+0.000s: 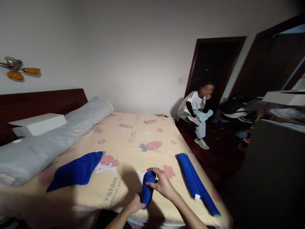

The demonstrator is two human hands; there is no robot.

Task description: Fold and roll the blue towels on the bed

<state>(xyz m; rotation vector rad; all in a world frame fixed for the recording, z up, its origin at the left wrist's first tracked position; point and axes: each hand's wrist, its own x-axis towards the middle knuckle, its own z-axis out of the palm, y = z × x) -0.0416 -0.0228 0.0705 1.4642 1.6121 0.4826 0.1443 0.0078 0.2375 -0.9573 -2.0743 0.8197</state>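
Between my hands a rolled blue cloth stands roughly upright over the bed, its spiral end facing up. My left hand grips the lower part of the roll. Around the top, the fingers and thumb of my right hand close on the spiral end. To the right lies a long folded blue cloth with a small white tag, beside a narrower blue strip that touches it or belongs to it. A loose, flat blue cloth is spread at the left.
The bed has a cream sheet with rabbit and carrot prints. A grey rolled mattress and a white box lie by the headboard. A person sits beyond the far right corner. A dark cabinet stands at the right.
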